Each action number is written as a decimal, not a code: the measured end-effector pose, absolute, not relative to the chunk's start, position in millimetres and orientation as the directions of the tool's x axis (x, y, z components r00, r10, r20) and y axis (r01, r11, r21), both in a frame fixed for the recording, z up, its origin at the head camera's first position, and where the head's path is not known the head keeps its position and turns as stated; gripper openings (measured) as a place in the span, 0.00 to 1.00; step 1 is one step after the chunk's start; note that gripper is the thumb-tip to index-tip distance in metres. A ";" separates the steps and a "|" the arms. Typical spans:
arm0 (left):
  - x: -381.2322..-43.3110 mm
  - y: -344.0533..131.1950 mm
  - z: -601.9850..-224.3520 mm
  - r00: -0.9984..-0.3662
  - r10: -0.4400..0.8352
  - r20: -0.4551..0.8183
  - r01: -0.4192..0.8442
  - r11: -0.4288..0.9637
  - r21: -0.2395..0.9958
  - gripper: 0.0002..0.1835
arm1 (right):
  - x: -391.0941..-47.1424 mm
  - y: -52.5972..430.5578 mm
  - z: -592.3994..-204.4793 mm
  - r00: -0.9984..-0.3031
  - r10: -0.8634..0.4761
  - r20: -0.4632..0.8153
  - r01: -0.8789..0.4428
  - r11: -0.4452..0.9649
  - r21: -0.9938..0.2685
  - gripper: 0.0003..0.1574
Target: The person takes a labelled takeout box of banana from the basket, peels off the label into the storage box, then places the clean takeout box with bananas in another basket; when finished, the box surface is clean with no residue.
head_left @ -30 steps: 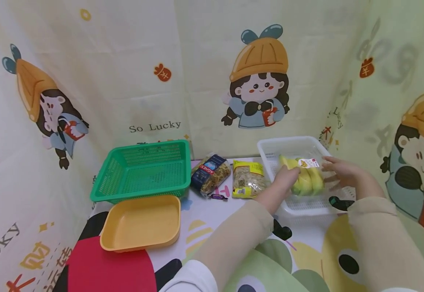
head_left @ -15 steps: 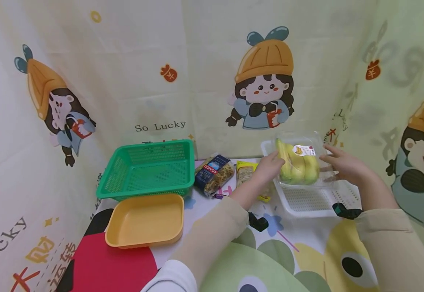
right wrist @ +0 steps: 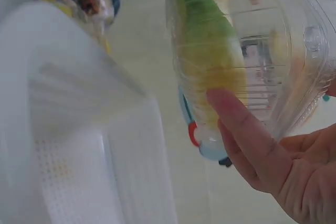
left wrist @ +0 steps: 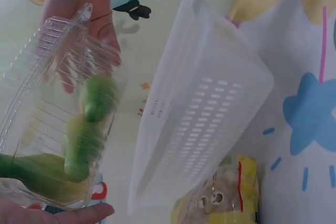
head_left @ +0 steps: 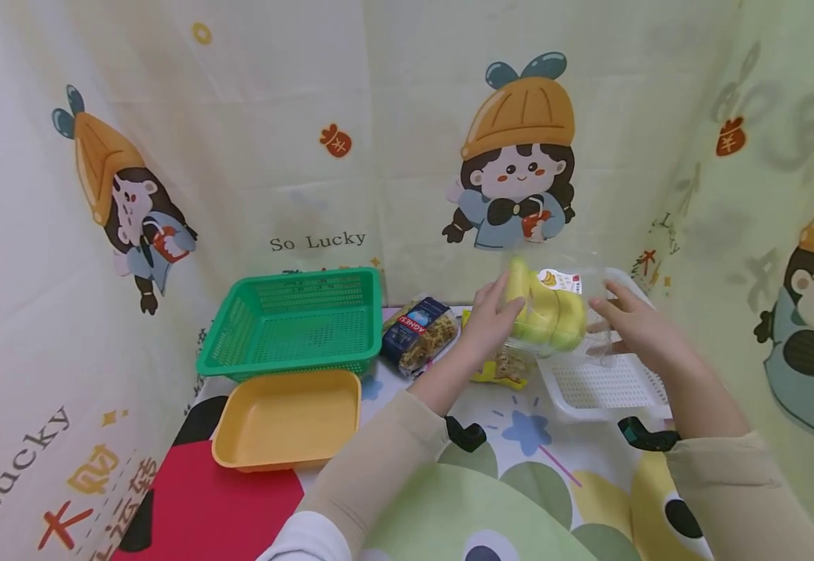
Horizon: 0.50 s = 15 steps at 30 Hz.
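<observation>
A clear plastic box of bananas (head_left: 552, 315) with a white label is held up between my two hands, above the left part of the white basket (head_left: 606, 386). My left hand (head_left: 489, 319) grips the box's left side, thumb toward me. On the opposite side, my right hand (head_left: 641, 331) holds the box's edge, fingers spread. The left wrist view shows green banana tips through the clear box (left wrist: 68, 124). Seen from the right wrist, the right thumb (right wrist: 244, 124) presses the wall of the box.
Left of the white basket lie a yellow bag (head_left: 508, 368) of oat-like food, partly hidden, and a navy-labelled pasta bag (head_left: 419, 333). Farther left stand a green basket (head_left: 294, 366) and, before it, an orange tray (head_left: 287, 425). A printed curtain (head_left: 407, 195) hangs behind.
Both hands have lifted the banana box out of the white basket and carried it left. The yellow bag has shifted and tilted, and the white basket now shows its bare bottom.
</observation>
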<state>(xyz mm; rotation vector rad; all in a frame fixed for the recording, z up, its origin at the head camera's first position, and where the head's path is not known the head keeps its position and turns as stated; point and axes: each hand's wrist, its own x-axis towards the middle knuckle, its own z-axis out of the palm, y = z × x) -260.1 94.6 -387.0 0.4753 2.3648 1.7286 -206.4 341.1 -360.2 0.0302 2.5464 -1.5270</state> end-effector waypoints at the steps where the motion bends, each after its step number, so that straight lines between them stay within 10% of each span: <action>1: -259.6 90.1 -388.2 -0.932 0.357 0.058 0.160 0.262 0.952 0.32 | -204.9 335.9 -361.6 -0.986 -0.069 -0.150 0.101 0.467 -0.878 0.53; 15: -253.3 21.7 -403.8 -0.951 0.306 0.037 0.106 0.213 0.971 0.28 | -205.5 298.7 -379.6 -0.991 -0.066 -0.115 0.078 0.411 -0.908 0.53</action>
